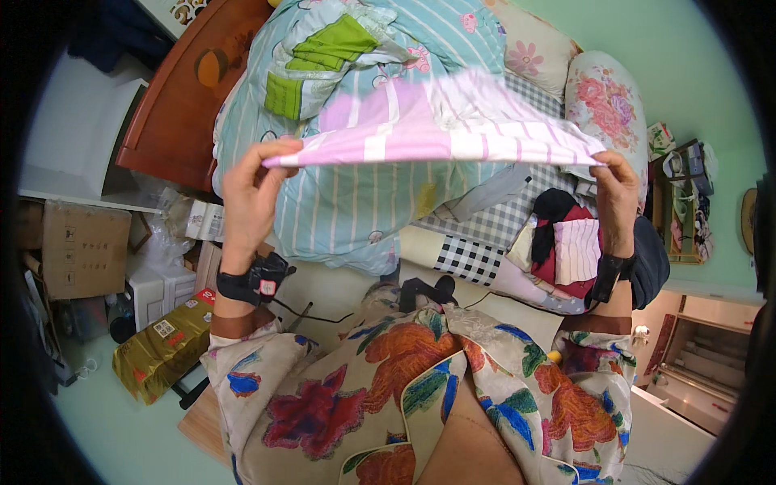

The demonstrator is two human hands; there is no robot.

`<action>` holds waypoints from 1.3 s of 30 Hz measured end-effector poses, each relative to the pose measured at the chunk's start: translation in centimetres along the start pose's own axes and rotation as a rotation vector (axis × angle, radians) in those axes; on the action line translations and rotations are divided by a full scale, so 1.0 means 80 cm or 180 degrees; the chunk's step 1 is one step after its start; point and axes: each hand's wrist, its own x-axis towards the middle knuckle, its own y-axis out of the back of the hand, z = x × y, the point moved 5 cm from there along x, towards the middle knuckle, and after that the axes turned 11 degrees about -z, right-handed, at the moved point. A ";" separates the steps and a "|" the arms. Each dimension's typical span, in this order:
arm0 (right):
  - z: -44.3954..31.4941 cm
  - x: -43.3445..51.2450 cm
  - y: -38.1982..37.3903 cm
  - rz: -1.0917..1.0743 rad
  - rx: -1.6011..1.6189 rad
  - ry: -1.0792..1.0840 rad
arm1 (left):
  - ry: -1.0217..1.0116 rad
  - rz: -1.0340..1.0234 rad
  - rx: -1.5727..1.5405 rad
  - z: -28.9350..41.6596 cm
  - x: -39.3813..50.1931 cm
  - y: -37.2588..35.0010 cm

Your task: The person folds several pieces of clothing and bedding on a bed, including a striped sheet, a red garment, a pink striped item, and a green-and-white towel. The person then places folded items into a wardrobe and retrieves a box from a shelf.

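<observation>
A pink and white striped cloth (418, 133) is stretched in the air between my two hands, its near edge taut and its far part blurred. My left hand (257, 188) pinches the left corner between thumb and fingers. The right corner is gripped by my right hand (615, 188). Below the cloth lies a blue striped quilt (339, 206) on the bed. A folded striped cloth (576, 251) rests on dark red fabric near my right wrist, beside a black cloth item (551, 209).
A green and white bundle (327, 60) lies on the quilt. Pillows (606, 103) are at the upper right, a wooden bed board (182, 103) at the upper left. A cardboard box (85, 248) and gold package (167, 345) stand at left. A dark bag (652, 264) is by my right wrist.
</observation>
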 end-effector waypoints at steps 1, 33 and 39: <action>0.017 -0.006 -0.004 -0.0006 0.0111 -0.0226 | -0.0022 -0.0063 0.0168 -0.010 -0.006 -0.003; 0.515 -0.080 -0.104 0.1613 0.2428 -0.4070 | 0.0240 -0.1106 0.1513 -0.329 0.067 -0.390; 0.460 -0.022 -0.124 0.2055 0.0091 -0.2445 | 0.1487 -0.1203 0.1534 -0.350 0.042 -0.436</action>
